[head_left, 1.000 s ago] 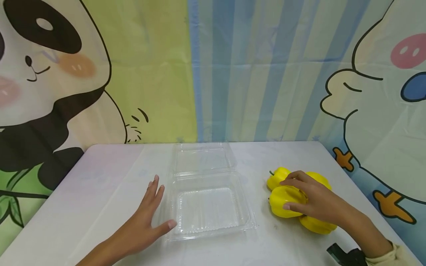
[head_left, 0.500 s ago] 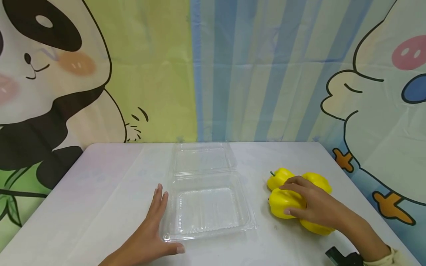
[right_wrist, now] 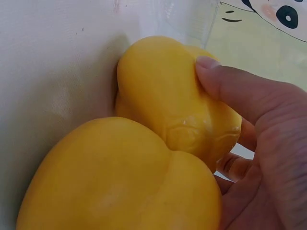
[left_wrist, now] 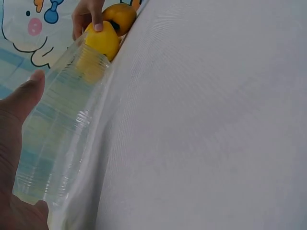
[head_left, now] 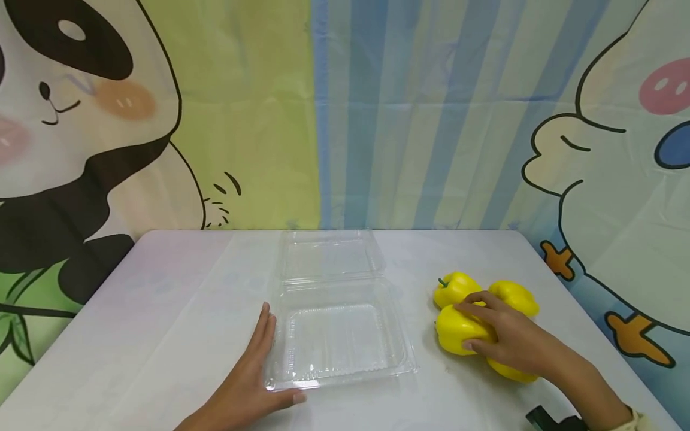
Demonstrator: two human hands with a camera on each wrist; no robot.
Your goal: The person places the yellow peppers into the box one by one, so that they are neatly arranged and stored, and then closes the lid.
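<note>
A clear plastic clamshell container (head_left: 336, 344) lies on the table with its lid (head_left: 330, 257) folded back flat behind it. My left hand (head_left: 245, 383) is at its front left corner, fingers straight along the left side and thumb by the front edge. In the left wrist view this hand (left_wrist: 8, 153) spans the transparent container (left_wrist: 62, 124). To the right, my right hand (head_left: 512, 332) grips a yellow bell pepper (head_left: 458, 330). Seen from the right wrist, the thumb presses one side of this pepper (right_wrist: 158, 86), with other fingers partly hidden behind it.
Three other yellow bell peppers surround the held one: a stemmed one (head_left: 453, 290) behind, one (head_left: 514, 296) back right, and one (head_left: 509, 370) in front, partly covered by the hand. A cartoon curtain (head_left: 377, 120) hangs beyond the white table (head_left: 178, 335).
My left hand has moved right and toward the front, up to the container's corner, and its fingers have come together. My right hand stays at the pepper, its fingers slightly closer round it.
</note>
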